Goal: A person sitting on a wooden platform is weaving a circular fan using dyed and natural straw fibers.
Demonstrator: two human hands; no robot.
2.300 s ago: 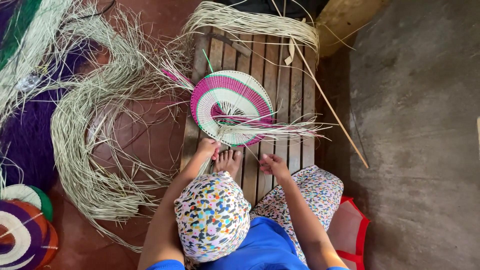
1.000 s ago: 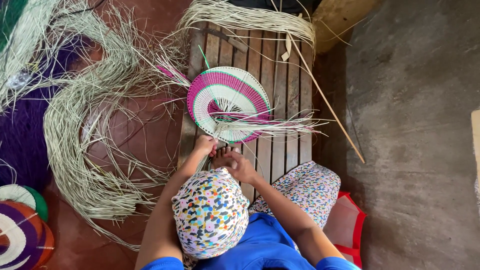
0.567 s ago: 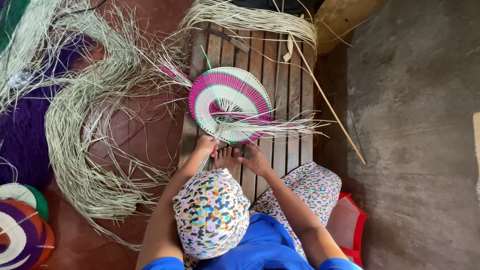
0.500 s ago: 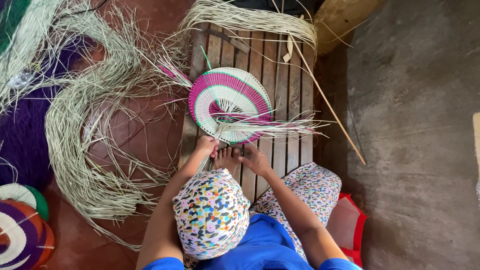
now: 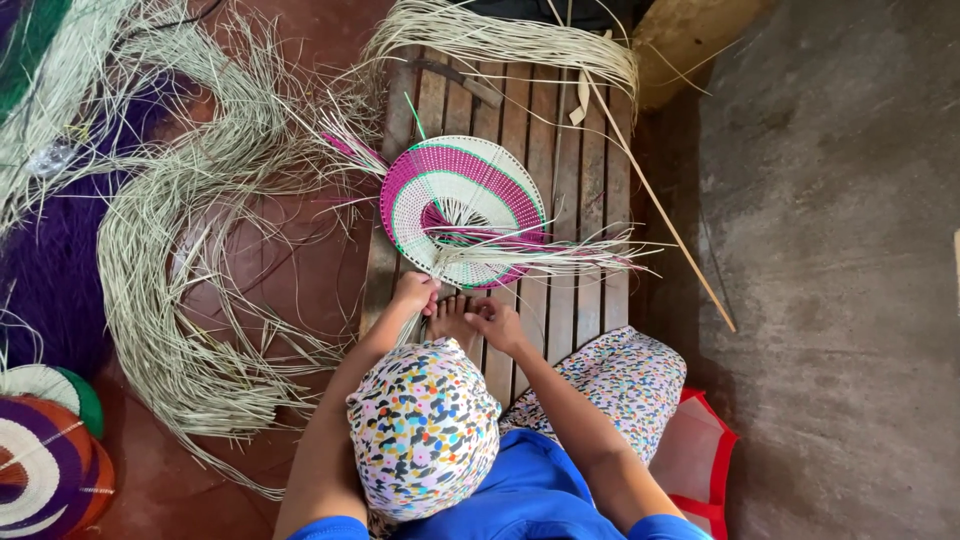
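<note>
A round woven disc (image 5: 462,190) in pink, white and green lies on a slatted wooden bench (image 5: 575,150), with loose pale and pink strands fanning out to its right. My left hand (image 5: 415,293) is closed around a bunch of pale straw strands (image 5: 408,325) at the disc's lower edge. My right hand (image 5: 497,322) rests with curled fingers beside the toes of my bare foot (image 5: 453,318), just below the disc. Whether it pinches a strand is too small to see.
Long bundles of pale straw (image 5: 170,330) curl over the red floor on the left, beside purple fibre (image 5: 50,270). Finished coiled mats (image 5: 40,470) lie at bottom left. A thin stick (image 5: 660,210) slants off the bench's right side. Grey concrete (image 5: 840,250) lies right.
My right hand has moved left from the bench slats to my toes and now sits close against them. My left hand stays at the disc's lower edge.
</note>
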